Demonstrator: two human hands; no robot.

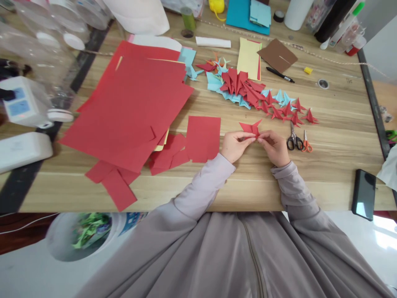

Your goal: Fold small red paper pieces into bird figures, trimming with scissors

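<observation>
Between both hands is a small red folded paper crane (251, 128), its pointed ends sticking up and away from me. My left hand (235, 145) pinches its near left side between thumb and fingers. On the near right, my right hand (274, 145) pinches the same paper, its fingertips almost meeting those of the left. A flat red paper square (203, 138) lies just left of my left hand. Beyond the hands, red and light-blue folded cranes (238, 87) spread in a cluster. Black-handled scissors (294, 140) and small orange-handled scissors (306, 144) rest right of my right hand.
Large red paper sheets (133, 103) cover the left of the table, with red scraps (119, 188) at the front edge. A black pen (280, 75), brown paper (277, 56) and yellow paper (248, 58) lie behind. A phone (364, 193) overhangs the front right edge. A bin (58, 238) stands below left.
</observation>
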